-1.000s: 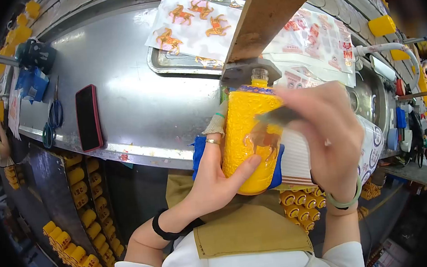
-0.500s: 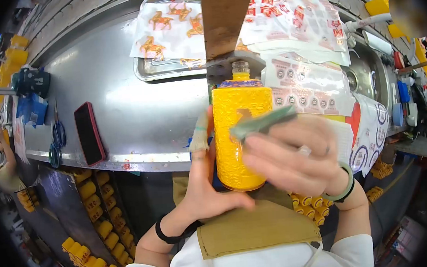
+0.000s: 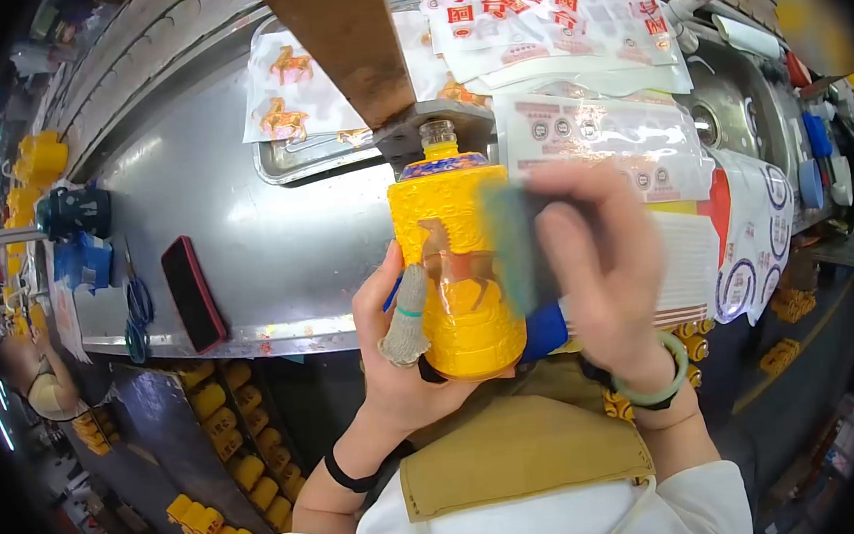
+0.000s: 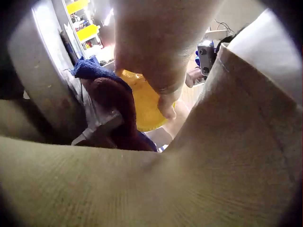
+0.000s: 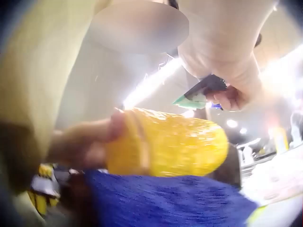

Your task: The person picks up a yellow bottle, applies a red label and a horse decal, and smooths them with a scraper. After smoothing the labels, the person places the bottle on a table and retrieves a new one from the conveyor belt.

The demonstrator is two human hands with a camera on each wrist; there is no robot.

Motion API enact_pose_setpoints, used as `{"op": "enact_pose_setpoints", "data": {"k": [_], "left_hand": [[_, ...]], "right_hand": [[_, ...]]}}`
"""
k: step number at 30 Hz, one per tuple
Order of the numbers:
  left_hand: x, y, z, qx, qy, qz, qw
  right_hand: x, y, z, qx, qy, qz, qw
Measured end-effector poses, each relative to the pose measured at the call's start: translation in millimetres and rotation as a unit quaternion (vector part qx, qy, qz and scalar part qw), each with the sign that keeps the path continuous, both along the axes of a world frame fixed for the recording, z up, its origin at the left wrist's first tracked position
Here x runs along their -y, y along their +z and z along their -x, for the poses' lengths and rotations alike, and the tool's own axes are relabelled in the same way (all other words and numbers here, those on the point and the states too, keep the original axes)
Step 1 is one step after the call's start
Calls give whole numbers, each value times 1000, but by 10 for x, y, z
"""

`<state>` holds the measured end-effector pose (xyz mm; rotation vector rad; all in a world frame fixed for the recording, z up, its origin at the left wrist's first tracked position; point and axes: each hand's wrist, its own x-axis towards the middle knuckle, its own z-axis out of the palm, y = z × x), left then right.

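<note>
A yellow embossed bottle (image 3: 453, 340) with a clear glass neck lies tilted before me, its neck at a grey bracket (image 3: 431, 126). A brown horse decal (image 3: 462, 269) shows on its front. My left hand (image 3: 400, 374) grips the bottle at its lower left, one finger in a grey knitted sleeve (image 3: 409, 314); the thumb is hidden behind the bottle. In the left wrist view, fingers wrap near the bottle's yellow base (image 4: 144, 104). At the right side, my blurred right hand (image 3: 608, 273) holds a scraper (image 5: 191, 100) with a green blade and dark handle, raised off the bottle in the right wrist view.
A blue cloth (image 5: 165, 201) lies beneath the bottle. A wooden post (image 3: 345, 48) rises behind the neck. Decal sheets (image 3: 570, 50) cover the right of the metal table (image 3: 210, 184). A phone (image 3: 192, 293) and scissors (image 3: 137, 310) lie left, a sink (image 3: 735, 107) far right.
The bottle has turned, bringing the horse decal to face the camera. My left thumb has gone from the front to behind it. The scraper has moved from across the bottle to its right side.
</note>
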<state>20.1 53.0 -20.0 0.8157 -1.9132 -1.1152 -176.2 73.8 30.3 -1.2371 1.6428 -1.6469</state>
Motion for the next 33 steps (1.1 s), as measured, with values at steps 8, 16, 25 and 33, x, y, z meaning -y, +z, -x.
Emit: {"op": "enact_pose_setpoints", "data": {"k": [8,16,25,33], "left_hand": [[23,-84,-94,23,-19,-3,1000],[35,-121,-146,23,-6,-35,999],[23,145,-32,52,26,35,998],[16,89,-53,34,38,37,998]], "right_hand": [[-84,-99,138,-79,-79,-77,991],[-79,-282,128,-100,-62,-106,987],[-79,-12,151,186,77,-188,961],[103,-196,-34,50,89,-140,985]]}}
